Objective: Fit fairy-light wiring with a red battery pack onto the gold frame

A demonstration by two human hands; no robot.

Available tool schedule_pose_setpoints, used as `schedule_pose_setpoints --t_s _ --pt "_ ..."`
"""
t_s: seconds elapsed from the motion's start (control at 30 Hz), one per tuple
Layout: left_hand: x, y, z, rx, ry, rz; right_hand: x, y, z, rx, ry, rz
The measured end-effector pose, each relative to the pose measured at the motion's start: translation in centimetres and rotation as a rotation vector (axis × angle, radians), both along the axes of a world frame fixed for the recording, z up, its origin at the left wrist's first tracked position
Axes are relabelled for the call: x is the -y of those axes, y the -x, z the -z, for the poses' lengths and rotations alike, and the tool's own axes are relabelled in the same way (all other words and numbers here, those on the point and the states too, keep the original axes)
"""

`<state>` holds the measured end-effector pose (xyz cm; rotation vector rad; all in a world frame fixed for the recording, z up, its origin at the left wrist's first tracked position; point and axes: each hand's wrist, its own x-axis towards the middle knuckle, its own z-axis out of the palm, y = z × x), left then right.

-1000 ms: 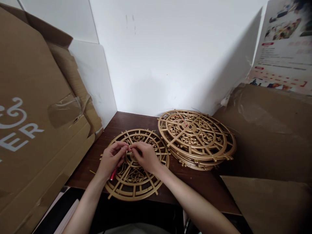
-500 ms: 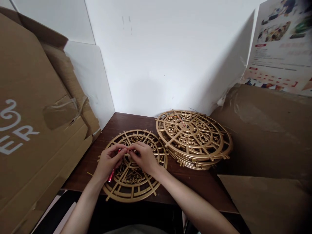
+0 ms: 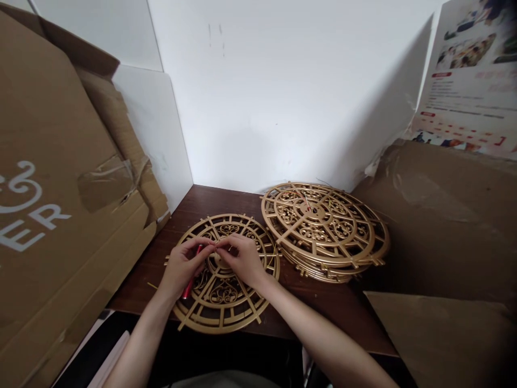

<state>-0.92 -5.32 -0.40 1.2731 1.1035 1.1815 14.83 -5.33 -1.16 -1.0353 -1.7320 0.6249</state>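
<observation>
My left hand (image 3: 181, 268) is closed around a slim, shiny red pen-like tool (image 3: 187, 291), whose lower end sticks out below the palm. Its thumb and forefinger also pinch together, meeting the fingertips of my right hand (image 3: 244, 261). Those right fingers are pinched too; whatever lies between the fingertips is too small to make out. Both hands are above the centre of a round gold openwork disc (image 3: 221, 325) with spokes, rings and scroll patterns, lying flat on the table. The hands hide part of its hub.
Right of the disc stands a stack of similar gold discs (image 3: 278, 241), the top one with thin hands at its centre. Cardboard boxes flank the dark wooden table (image 3: 202, 200), one at left (image 3: 52, 134) and one at right (image 3: 428, 226). A white wall (image 3: 283, 91) rises behind.
The view has shifted slightly, moving everything a little to the right. Both hands remain pinched together over the disc, with only small finger movements; the red tool stays in my left hand.
</observation>
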Motion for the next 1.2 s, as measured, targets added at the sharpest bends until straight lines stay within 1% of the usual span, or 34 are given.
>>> schedule_pose_setpoints --t_s 0.3,0.47,0.67,0.77,0.9,1.03,1.2 --pt "0.2 -0.1 -0.2 0.001 0.013 -0.010 0.0 0.0 0.2 -0.011 0.013 0.001" --pt "0.1 -0.1 0.0 0.002 0.008 -0.003 0.1 0.0 0.3 -0.049 0.030 -0.005" --pt "0.0 0.0 0.2 -0.043 -0.026 0.019 0.1 0.0 0.0 -0.032 0.034 0.011" --pt "-0.1 0.1 0.3 -0.082 -0.070 0.017 0.1 -0.2 -0.4 -0.029 0.069 0.006" --pt "-0.1 0.3 0.5 -0.118 -0.092 0.029 0.1 -0.4 -0.8 -0.055 0.158 -0.016" --pt "-0.1 0.3 0.7 -0.124 -0.085 0.027 0.0 -0.5 -0.5 -0.101 0.227 -0.043" --pt "-0.1 0.3 0.9 -0.076 -0.044 0.039 0.1 -0.3 0.0 -0.110 0.237 -0.081"
